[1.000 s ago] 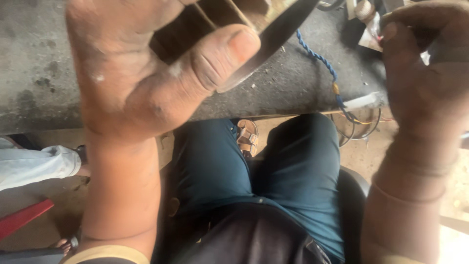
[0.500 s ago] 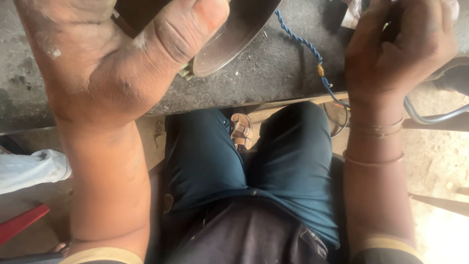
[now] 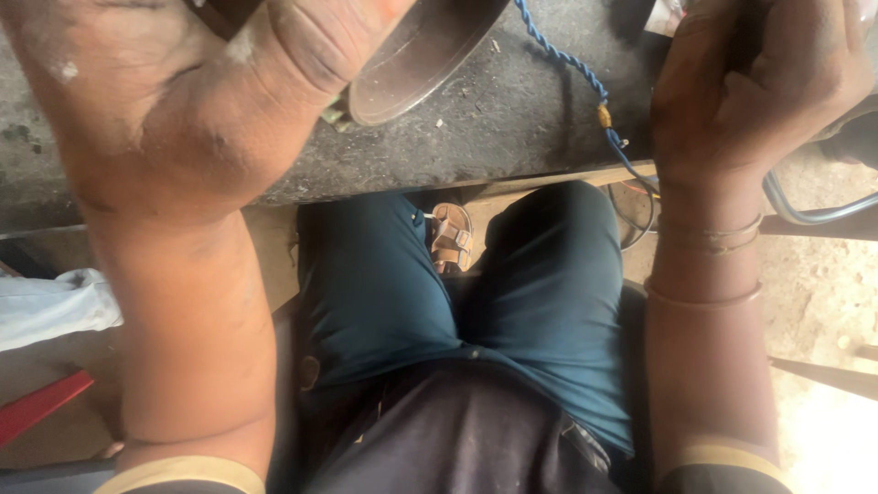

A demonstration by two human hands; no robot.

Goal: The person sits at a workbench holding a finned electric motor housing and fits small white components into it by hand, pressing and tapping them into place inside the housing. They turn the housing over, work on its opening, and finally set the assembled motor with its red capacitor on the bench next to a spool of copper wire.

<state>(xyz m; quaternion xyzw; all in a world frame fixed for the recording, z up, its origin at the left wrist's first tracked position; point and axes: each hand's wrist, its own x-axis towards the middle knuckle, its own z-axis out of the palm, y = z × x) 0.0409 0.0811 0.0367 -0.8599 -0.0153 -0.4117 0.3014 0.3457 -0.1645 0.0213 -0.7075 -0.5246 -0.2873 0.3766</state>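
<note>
Left hand [image 3: 192, 101] grip clenched on a shallow round metal dish [image 3: 416, 55], thumb pressed over its rim, dish tilted just above the grey desk [image 3: 512, 119]. Right hand [image 3: 754, 82] curled shut near the desk edge; can't tell what it's grasping, top is cut off. Blue braided cord [image 3: 585, 78] trails off the desk between them. Work looks mid-way: dish in hand, not set down.

L hand [image 3: 174, 101], R hand [image 3: 750, 82]: both grips closed.

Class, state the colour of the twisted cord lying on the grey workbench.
Blue twisted cord, with a small yellowish bead; head view.
</note>
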